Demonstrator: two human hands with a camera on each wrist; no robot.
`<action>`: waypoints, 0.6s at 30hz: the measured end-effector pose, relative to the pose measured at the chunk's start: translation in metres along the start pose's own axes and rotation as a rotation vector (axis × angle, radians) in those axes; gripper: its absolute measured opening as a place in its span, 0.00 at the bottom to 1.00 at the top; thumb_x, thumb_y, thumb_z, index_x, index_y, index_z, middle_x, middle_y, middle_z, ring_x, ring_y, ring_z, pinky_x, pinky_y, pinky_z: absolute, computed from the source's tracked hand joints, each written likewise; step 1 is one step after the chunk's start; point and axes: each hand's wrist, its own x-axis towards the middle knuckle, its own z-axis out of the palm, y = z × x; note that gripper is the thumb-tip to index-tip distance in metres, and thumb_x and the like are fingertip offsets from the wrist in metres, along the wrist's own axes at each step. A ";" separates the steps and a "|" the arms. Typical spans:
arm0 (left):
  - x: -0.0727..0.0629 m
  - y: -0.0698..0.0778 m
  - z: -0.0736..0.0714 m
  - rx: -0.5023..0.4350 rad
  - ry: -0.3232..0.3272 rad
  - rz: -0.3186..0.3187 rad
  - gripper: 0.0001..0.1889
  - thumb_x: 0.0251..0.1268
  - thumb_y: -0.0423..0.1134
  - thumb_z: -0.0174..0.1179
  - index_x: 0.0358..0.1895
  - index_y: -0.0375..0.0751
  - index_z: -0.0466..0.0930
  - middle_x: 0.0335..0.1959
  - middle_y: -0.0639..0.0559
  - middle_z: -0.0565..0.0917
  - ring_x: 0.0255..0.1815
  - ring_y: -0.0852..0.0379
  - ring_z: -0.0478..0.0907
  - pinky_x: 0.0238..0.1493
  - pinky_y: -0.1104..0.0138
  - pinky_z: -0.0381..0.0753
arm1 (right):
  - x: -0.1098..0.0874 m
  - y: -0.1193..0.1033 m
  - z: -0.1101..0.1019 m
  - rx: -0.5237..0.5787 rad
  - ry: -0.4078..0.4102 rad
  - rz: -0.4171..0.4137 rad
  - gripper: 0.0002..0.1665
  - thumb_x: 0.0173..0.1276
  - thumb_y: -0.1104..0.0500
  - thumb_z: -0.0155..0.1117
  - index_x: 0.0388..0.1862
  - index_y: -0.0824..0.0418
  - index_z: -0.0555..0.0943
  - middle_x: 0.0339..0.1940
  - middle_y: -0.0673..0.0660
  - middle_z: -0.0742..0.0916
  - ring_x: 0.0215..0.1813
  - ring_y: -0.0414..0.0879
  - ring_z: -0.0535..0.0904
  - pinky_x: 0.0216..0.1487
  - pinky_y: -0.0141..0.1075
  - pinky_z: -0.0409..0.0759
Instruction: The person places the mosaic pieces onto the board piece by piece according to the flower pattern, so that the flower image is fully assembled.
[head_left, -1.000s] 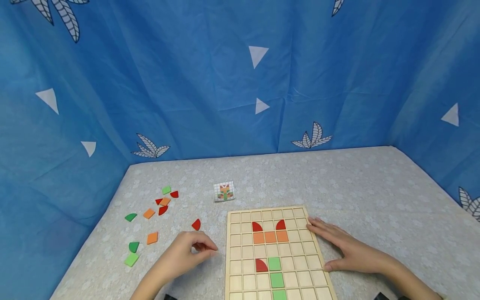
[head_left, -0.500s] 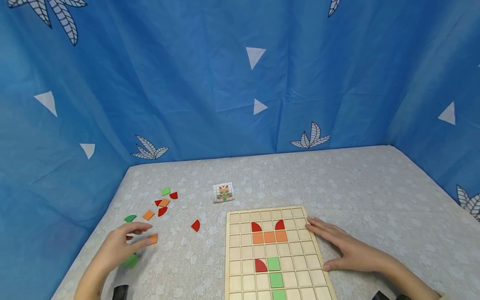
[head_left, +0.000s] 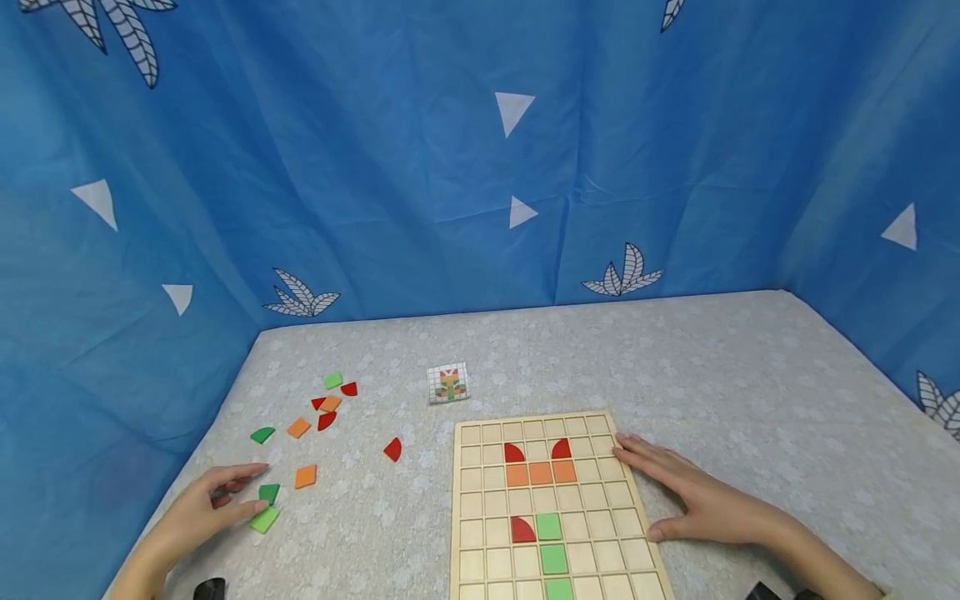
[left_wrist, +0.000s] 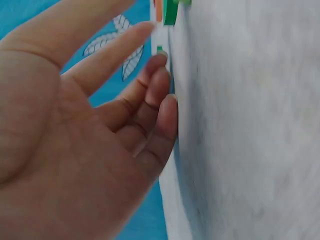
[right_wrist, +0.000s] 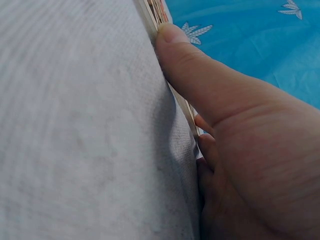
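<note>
In the head view my left hand (head_left: 202,507) is low over the table at the left, thumb and fingers apart, nothing between them. Its thumb tip is at a dark green quarter-circle tile (head_left: 268,494) and a light green square tile (head_left: 265,520); whether it touches either I cannot tell. My right hand (head_left: 693,500) lies along the right edge of the wooden grid board (head_left: 472,533), thumb and fingertips against the rim. In the board sit a row of orange squares (head_left: 540,473), red quarter-circles (head_left: 522,530) and a column of light green squares (head_left: 549,527).
Near the left hand lies an orange square tile (head_left: 305,477). Several loose tiles are scattered farther back, with a red one (head_left: 393,449) closer to the board. A small pattern card (head_left: 447,383) lies behind the board. Blue curtain (head_left: 420,167) borders the table.
My left hand has moved left, from beside the board, past the orange square, to the green tiles. Its fingers have spread apart. The right hand has stayed at the board.
</note>
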 end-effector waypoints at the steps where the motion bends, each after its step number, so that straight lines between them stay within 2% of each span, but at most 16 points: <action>1: -0.001 -0.002 0.000 0.012 -0.003 0.002 0.32 0.56 0.45 0.67 0.60 0.29 0.71 0.52 0.37 0.72 0.48 0.50 0.71 0.42 0.60 0.73 | 0.000 0.000 0.000 -0.008 0.001 0.007 0.52 0.54 0.45 0.70 0.74 0.55 0.57 0.74 0.59 0.57 0.73 0.43 0.47 0.61 0.35 0.54; 3: -0.002 -0.006 0.001 0.020 -0.003 0.013 0.30 0.56 0.44 0.67 0.59 0.30 0.73 0.51 0.41 0.72 0.45 0.58 0.69 0.39 0.65 0.71 | 0.000 -0.001 0.000 -0.008 0.002 0.012 0.52 0.53 0.44 0.70 0.74 0.55 0.57 0.74 0.58 0.57 0.73 0.42 0.47 0.61 0.35 0.54; 5: -0.002 -0.009 0.003 0.018 0.006 0.025 0.28 0.56 0.44 0.67 0.58 0.32 0.74 0.50 0.43 0.72 0.43 0.62 0.67 0.36 0.67 0.70 | 0.001 -0.001 0.000 0.006 0.004 0.002 0.52 0.53 0.45 0.70 0.74 0.56 0.58 0.74 0.59 0.57 0.73 0.41 0.47 0.61 0.30 0.50; 9: 0.000 -0.010 0.007 0.034 0.047 0.052 0.24 0.55 0.44 0.68 0.53 0.34 0.77 0.47 0.46 0.74 0.40 0.61 0.66 0.34 0.66 0.67 | 0.002 -0.001 0.000 0.036 0.003 -0.025 0.52 0.53 0.47 0.71 0.73 0.58 0.57 0.73 0.61 0.57 0.73 0.40 0.45 0.58 0.20 0.41; 12: 0.002 -0.009 0.009 0.051 0.066 0.062 0.22 0.54 0.44 0.68 0.50 0.35 0.79 0.44 0.47 0.75 0.38 0.59 0.65 0.33 0.66 0.67 | 0.002 0.000 0.000 0.032 0.003 -0.022 0.52 0.54 0.47 0.71 0.73 0.58 0.57 0.73 0.61 0.57 0.73 0.40 0.45 0.58 0.20 0.42; 18: 0.001 -0.006 0.010 0.070 0.079 0.031 0.16 0.54 0.42 0.69 0.42 0.36 0.82 0.39 0.49 0.74 0.36 0.58 0.66 0.34 0.66 0.68 | 0.001 -0.003 0.000 0.020 0.001 0.006 0.51 0.54 0.45 0.70 0.73 0.56 0.58 0.74 0.59 0.57 0.72 0.42 0.47 0.59 0.25 0.46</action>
